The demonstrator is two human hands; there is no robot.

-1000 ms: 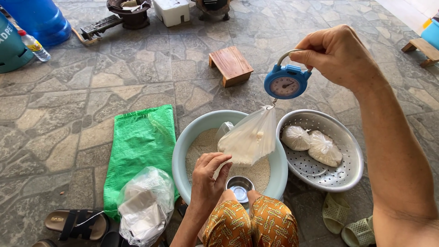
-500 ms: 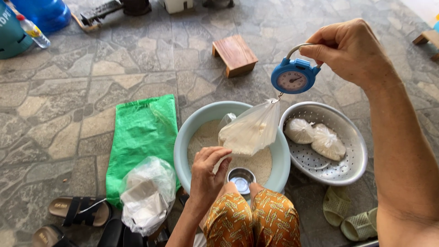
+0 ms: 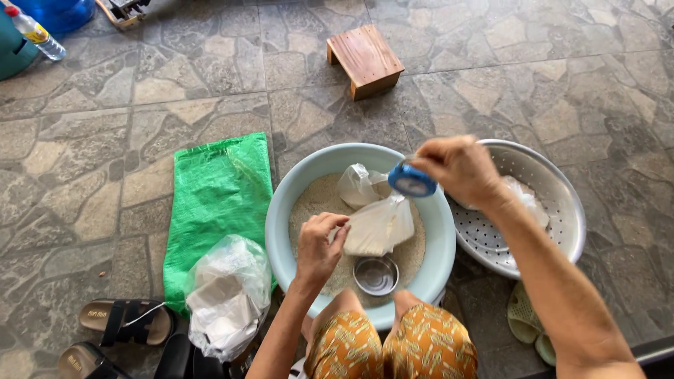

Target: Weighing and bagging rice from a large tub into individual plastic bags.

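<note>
The right hand [image 3: 460,170] hides the blurred blue scale's [image 3: 411,180] dial.

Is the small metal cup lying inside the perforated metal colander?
No, the small metal cup sits on the grain in the light blue basin, beside the colander.

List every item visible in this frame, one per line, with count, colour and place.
basin: one, pale blue, centre, holding pale grain
filled bag: one, clear, over the basin
hanging scale: one, blue, above the bag
metal cup: one, silver, in the grain
empty bag: one, clear, on the grain
colander: one, silver, right of basin
woven sack: one, green, left of basin
bag of bags: one, clear, on the sack
wooden stool: one, brown, top centre
sandals: dark, bottom left
left hand: touching the filled bag
right hand: holding the scale
</note>
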